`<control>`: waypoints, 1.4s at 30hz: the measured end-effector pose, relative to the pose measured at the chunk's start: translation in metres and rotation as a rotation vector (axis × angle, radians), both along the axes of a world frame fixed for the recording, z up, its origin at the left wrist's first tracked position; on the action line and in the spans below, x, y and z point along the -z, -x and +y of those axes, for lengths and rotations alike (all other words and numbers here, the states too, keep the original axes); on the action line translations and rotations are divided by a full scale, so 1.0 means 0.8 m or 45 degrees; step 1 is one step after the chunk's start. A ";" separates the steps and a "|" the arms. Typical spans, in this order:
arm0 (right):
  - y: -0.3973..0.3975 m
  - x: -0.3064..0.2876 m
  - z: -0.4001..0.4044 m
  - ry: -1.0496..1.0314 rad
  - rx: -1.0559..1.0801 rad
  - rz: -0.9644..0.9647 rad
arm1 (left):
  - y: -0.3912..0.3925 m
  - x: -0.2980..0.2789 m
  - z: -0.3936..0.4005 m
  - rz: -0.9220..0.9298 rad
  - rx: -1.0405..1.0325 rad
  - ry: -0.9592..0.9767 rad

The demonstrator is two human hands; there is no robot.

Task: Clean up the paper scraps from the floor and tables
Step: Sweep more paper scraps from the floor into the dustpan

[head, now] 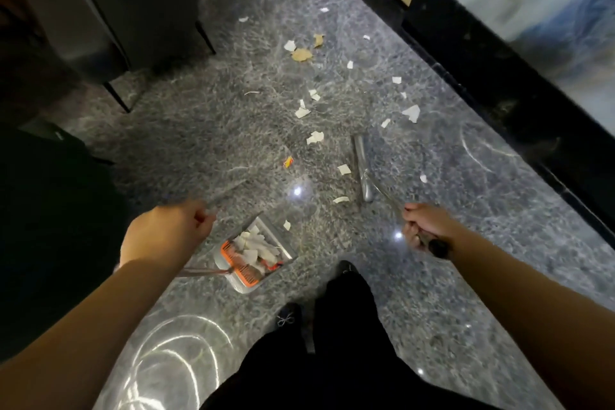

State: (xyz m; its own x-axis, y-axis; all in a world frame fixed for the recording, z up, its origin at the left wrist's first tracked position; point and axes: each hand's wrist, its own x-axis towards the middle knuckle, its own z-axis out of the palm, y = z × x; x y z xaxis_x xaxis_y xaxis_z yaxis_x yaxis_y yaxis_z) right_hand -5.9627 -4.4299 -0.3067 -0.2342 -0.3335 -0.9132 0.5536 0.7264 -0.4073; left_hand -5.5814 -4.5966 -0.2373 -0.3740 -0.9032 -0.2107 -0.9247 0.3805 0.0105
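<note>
Head view: torn white paper scraps (314, 137) litter speckled floor (213, 130).

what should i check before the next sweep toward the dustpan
1. Left hand grips the long dustpan handle: ok.
2. Right hand grips the broom handle: ok.
3. Grey broom head down on the speckled stone floor: ok.
4. Grey dustpan with orange comb has room left: cannot tell, white scraps already piled inside.
5. Floor cleared of white paper scraps: not ok, many remain.
6. Dustpan lip flat on floor: cannot tell.
</note>
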 end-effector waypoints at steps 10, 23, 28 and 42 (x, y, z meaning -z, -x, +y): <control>0.078 0.071 -0.066 -0.204 -0.191 0.162 | 0.072 0.003 -0.022 0.006 -0.029 0.042; 0.070 0.068 -0.070 -0.538 -0.646 0.281 | 0.070 -0.005 -0.020 0.022 -0.096 0.019; 0.046 0.074 -0.056 -0.467 -0.708 0.379 | 0.043 -0.003 -0.012 0.045 -0.095 0.021; -0.102 0.103 0.022 -0.318 -1.016 0.399 | -0.002 0.007 0.008 0.139 -0.053 0.084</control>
State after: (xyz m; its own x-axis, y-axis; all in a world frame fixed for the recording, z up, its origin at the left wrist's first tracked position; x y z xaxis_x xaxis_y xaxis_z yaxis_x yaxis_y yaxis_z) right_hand -5.8807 -4.4121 -0.3891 -0.2684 -0.3041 -0.9141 -0.2648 0.9356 -0.2335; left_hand -5.5801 -4.5899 -0.2426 -0.3536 -0.9288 -0.1108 -0.9344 0.3452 0.0882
